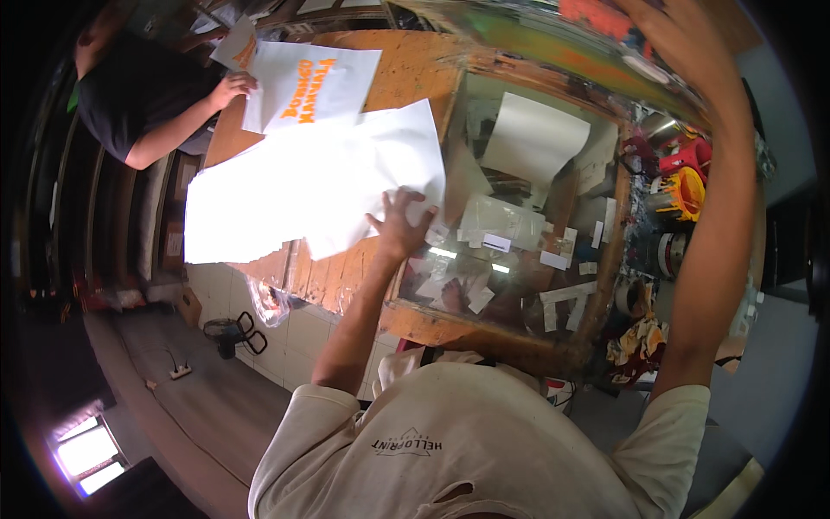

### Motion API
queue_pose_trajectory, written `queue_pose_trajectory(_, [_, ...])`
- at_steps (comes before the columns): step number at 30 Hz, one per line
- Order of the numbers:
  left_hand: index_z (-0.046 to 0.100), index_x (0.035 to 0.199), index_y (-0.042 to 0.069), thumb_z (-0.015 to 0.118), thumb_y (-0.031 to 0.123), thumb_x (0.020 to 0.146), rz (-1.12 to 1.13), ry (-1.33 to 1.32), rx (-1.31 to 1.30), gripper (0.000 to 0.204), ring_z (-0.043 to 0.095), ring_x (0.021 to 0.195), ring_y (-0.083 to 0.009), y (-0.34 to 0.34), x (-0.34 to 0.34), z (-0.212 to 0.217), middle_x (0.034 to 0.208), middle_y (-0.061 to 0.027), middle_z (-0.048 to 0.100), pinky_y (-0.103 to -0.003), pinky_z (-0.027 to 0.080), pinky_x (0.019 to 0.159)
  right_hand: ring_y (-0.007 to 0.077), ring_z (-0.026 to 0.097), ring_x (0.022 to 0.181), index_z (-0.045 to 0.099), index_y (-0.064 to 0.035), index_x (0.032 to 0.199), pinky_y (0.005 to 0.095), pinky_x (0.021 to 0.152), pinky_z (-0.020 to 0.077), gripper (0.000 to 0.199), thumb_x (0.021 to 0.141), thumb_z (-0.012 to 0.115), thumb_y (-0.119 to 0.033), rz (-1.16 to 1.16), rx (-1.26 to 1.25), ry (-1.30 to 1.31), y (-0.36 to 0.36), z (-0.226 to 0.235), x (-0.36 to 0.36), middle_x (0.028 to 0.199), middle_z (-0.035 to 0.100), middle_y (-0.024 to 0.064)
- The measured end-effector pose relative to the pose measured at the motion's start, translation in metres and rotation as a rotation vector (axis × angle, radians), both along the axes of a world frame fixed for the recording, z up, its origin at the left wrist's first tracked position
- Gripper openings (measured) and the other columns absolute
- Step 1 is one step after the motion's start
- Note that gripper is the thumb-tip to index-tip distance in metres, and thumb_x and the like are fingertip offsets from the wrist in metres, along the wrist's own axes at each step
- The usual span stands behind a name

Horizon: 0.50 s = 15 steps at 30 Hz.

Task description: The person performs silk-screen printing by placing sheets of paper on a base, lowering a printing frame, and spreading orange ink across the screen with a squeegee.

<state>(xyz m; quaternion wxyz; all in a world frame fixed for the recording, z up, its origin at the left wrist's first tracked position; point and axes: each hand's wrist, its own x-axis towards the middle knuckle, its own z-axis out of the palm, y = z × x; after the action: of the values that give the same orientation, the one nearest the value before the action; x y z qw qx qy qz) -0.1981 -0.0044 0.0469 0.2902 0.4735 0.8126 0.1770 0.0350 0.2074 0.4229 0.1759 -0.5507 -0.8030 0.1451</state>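
Note:
My left hand (403, 227) lies with fingers spread on the right edge of a white sheet (380, 164), which rests on a loose stack of white sheets (251, 203). Just right of that hand is a glass panel (510, 285) set in the wooden table, with pieces of tape and a white sheet (536, 134) on it. My right arm reaches up to the far right. There my right hand (661, 17) is at an ink-stained, raised frame (553, 52), beside something red (601, 19); its fingers are cut off or unclear.
At the far left a co-worker's hand (232, 89) holds a sheet with orange lettering (311, 86). Ink tubs, one yellow-rimmed (685, 194) and one red (687, 157), crowd the right side. A stained cloth (638, 346) hangs near the table's right corner. Clear plastic (268, 298) hangs off the left edge.

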Motion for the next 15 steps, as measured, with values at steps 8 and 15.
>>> queue_pose_trajectory(8, [0.036, 0.158, 0.015, 0.061, 0.048, 0.097, -0.547, 0.246, 0.337, 0.074, 0.005, 0.156, -0.046, 0.058, 0.174, -0.036, 0.169, -0.0182, 0.018, -0.076, 0.004, 0.115, 0.0087, 0.065, 0.062, 0.073, -0.004, 0.092, 0.0291, 0.057, 0.052, 0.038, 0.103, 0.055, -0.036, 0.243, 0.08, -0.056, 0.015, 0.004, 0.028, 0.081, 0.074, 0.0096])
queue_pose_trajectory(15, [0.032, 0.159, 0.012, 0.058, 0.048, 0.099, -0.751, 0.165, 0.287, 0.075, 0.004, 0.157, -0.041, 0.051, 0.22, -0.034, 0.168, -0.0242, 0.012, -0.07, 0.003, 0.12, 0.0146, 0.069, 0.068, 0.078, -0.0043, 0.097, 0.0349, 0.063, 0.0559, 0.038, 0.102, 0.054, -0.033, 0.52, 0.181, -0.249, 0.04, 0.007, 0.047, 0.093, 0.077, 0.0149])
